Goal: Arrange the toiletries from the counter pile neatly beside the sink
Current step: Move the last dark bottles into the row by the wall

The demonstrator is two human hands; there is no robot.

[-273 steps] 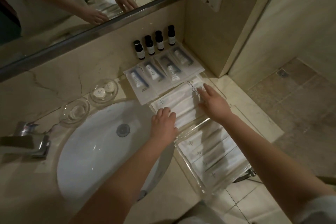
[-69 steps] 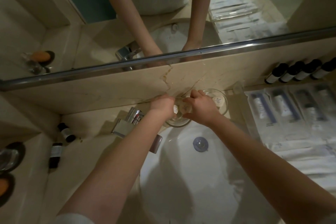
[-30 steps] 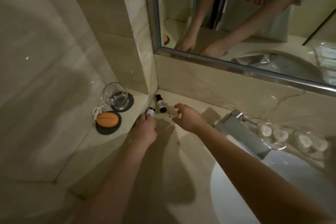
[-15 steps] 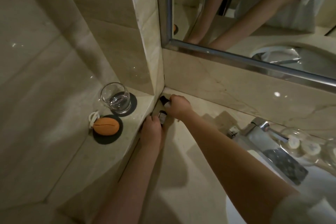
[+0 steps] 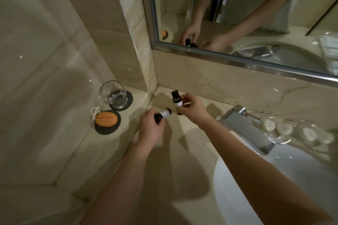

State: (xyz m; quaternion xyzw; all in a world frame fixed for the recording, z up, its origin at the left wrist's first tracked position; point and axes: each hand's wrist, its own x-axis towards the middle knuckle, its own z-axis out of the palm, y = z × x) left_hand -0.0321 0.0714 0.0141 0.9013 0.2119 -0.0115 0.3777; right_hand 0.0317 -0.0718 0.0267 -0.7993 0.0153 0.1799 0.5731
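Note:
Two small dark bottles with pale labels are lifted off the marble counter near its back left corner. My right hand grips one small dark bottle upright, cap up. My left hand holds the other small dark bottle tilted on its side, its end pointing right. The two bottles are close together but apart. The white sink lies to the right, with the chrome tap behind it.
On a raised ledge at left stand a drinking glass on a dark coaster and an orange soap on another coaster. Two glass dishes with small round items sit behind the sink. The mirror runs along the back wall.
Both hands were down on the bottles in the counter corner half a second ago; now each has raised its bottle off the counter and drawn it slightly toward me.

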